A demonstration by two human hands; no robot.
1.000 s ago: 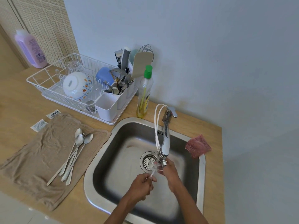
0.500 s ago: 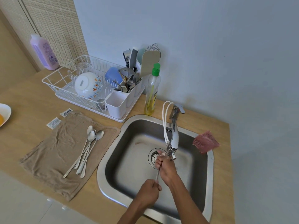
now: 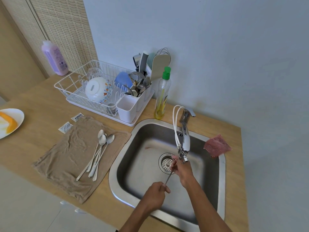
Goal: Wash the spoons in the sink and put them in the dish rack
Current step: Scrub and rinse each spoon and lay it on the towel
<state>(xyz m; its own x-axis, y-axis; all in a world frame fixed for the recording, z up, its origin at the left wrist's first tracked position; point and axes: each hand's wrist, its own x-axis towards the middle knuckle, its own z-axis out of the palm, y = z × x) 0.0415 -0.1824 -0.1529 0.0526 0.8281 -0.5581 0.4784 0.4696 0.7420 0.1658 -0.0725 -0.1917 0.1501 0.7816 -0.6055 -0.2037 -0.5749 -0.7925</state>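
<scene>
At nine o'clock a white plate (image 3: 15, 117) is cut off by the frame edge. The purple bottle (image 3: 55, 58) at ten carries a label too blurred to read, as is the print on two sachets (image 3: 66, 127). Loose spoons (image 3: 98, 153) lie on a brown cloth (image 3: 73, 158), at seven o'clock from the dish rack (image 3: 73, 84). Over the steel sink (image 3: 137, 174) the left hand (image 3: 154, 196) grips the held spoon (image 3: 168, 176) by its handle, at six. The right hand (image 3: 183, 170) curls round its hidden bowl under the faucet (image 3: 185, 136). The wooden counter (image 3: 41, 101) meets a pale wall (image 3: 217, 47).
</scene>
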